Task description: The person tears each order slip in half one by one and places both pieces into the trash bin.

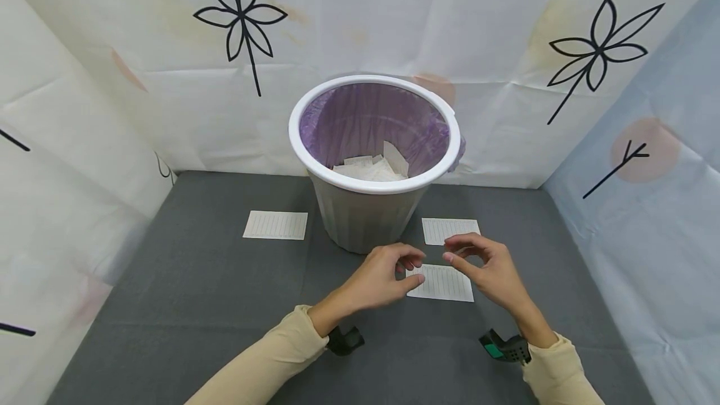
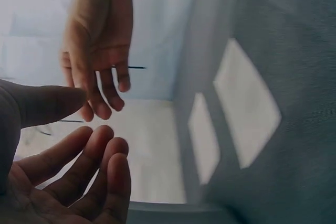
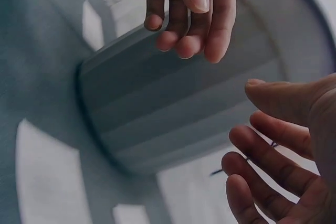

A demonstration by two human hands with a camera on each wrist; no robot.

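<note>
My left hand (image 1: 382, 275) and right hand (image 1: 486, 267) hover above the near lined paper slip (image 1: 441, 286), facing each other with a gap between them. Both have loosely bent fingers and hold nothing; the wrist views show bare space between each thumb and fingers. A second lined slip (image 1: 449, 227) lies just beyond my right hand, partly covered by its fingers. The third lined slip (image 1: 275, 225) lies to the left of a light grey waste bin (image 1: 365, 214). Inside the bin, white paper pieces (image 1: 374, 170) rest in a purple liner (image 1: 365, 114).
The bin stands at the back middle of the dark grey table (image 1: 225, 305), close to a white cloth backdrop (image 1: 360, 17) with flower drawings. Cloth walls rise on the left and right. A dark wrist device (image 1: 506, 347) sits on the right wrist, another on the left.
</note>
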